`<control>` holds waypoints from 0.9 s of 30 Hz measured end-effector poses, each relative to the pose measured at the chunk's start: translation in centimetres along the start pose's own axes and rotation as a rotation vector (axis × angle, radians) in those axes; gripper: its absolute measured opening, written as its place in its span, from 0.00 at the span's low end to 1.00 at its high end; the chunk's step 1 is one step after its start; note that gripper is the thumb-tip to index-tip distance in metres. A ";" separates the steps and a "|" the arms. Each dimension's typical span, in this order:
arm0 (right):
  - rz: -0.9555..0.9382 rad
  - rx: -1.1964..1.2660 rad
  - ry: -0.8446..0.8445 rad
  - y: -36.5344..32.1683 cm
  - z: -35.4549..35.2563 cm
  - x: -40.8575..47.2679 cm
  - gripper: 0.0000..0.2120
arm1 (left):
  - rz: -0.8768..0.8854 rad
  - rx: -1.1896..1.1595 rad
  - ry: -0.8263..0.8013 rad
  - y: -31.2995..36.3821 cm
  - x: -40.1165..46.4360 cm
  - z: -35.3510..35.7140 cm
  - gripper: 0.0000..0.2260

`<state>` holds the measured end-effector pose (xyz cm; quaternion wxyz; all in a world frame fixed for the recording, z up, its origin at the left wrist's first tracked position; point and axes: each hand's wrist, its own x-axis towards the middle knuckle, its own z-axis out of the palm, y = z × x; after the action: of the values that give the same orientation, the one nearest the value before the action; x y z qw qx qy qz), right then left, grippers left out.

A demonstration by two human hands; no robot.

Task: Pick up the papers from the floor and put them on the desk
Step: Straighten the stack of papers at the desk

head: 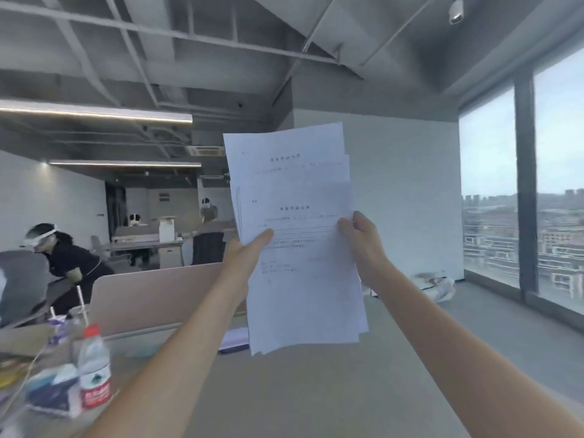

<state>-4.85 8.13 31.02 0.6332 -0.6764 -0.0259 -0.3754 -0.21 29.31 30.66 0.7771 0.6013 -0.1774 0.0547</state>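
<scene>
Papers (297, 235) stand upright above the desk (284, 390), pinched at their side edges between left grip (249, 248) and right grip (360, 235).

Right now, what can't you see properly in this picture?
- Head view: print on the papers is too small and blurry to read.
- Desk behind the papers is hidden by them.
- Water bottle label is blurred.
- Left hand and right hand: fingers behind the sheets are hidden.
</scene>
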 end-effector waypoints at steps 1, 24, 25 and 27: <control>0.011 -0.002 -0.004 1.8 0.7 0.4 0.07 | -0.022 0.013 0.014 -1.4 0.5 -0.5 0.18; 0.128 0.040 -0.152 20.2 3.4 1.0 0.13 | -0.145 0.033 0.046 -18.1 5.8 -4.5 0.06; 0.136 0.030 -0.151 20.5 3.4 0.5 0.14 | -0.171 0.039 0.024 -18.9 5.7 -5.0 0.09; 0.180 0.014 -0.125 21.6 3.3 -0.2 0.13 | -0.221 0.063 -0.017 -20.6 5.5 -5.6 0.12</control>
<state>7.55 6.90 13.12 0.6662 -0.6936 -0.0071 -0.2739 12.28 28.32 12.51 0.7578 0.6416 -0.1147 -0.0307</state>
